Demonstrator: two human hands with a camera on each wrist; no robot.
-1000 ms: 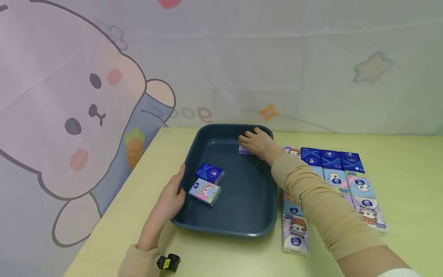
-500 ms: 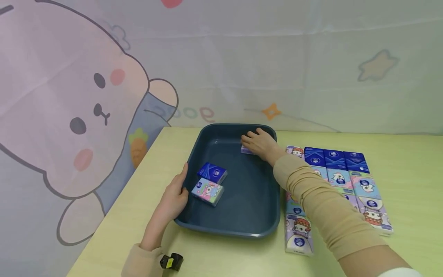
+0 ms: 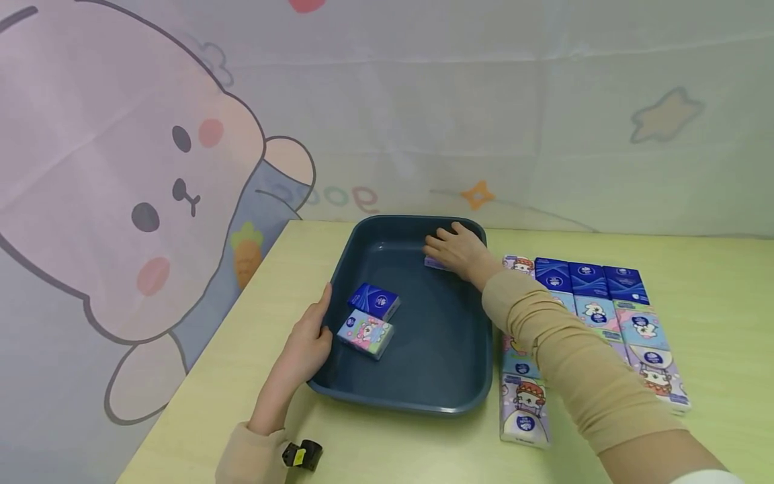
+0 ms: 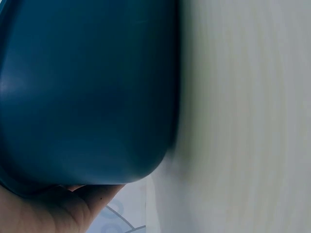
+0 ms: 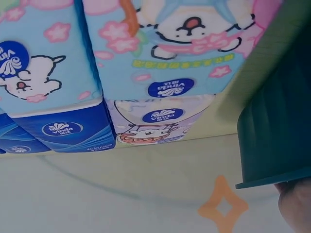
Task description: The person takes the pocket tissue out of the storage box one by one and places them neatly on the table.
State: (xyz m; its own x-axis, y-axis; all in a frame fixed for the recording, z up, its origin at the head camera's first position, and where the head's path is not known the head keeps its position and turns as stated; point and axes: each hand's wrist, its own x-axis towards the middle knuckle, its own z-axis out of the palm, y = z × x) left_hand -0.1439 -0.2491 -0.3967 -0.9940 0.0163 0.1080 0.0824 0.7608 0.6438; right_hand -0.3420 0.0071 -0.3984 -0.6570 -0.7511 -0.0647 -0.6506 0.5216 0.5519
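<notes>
A dark blue plastic tray (image 3: 423,366) lies on the table. My left hand (image 3: 307,344) grips its left rim, the thumb over the edge; the left wrist view shows fingers under the lip. Inside the tray's far right corner, my right hand (image 3: 461,251) holds a purple tissue pack (image 3: 433,263) from above, mostly hidden beneath the fingers. Toward the tray's left side lie a dark blue tissue pack (image 3: 375,300) and a pink-and-green cartoon tissue pack (image 3: 365,333), side by side and touching. In the right wrist view the tray wall (image 5: 279,131) hides most of that hand.
Right of the tray, several tissue packs (image 3: 589,279) stand in rows, partly covered by my right sleeve (image 3: 562,356). One purple pack (image 3: 525,411) sits at the near end. A small black object (image 3: 304,456) is by my left wrist. A printed cloth (image 3: 423,114) hangs behind.
The whole scene has slid slightly rightward in the head view. Both hands keep their places on the tray and the purple tissue pack, which has turned slightly under the right hand.
</notes>
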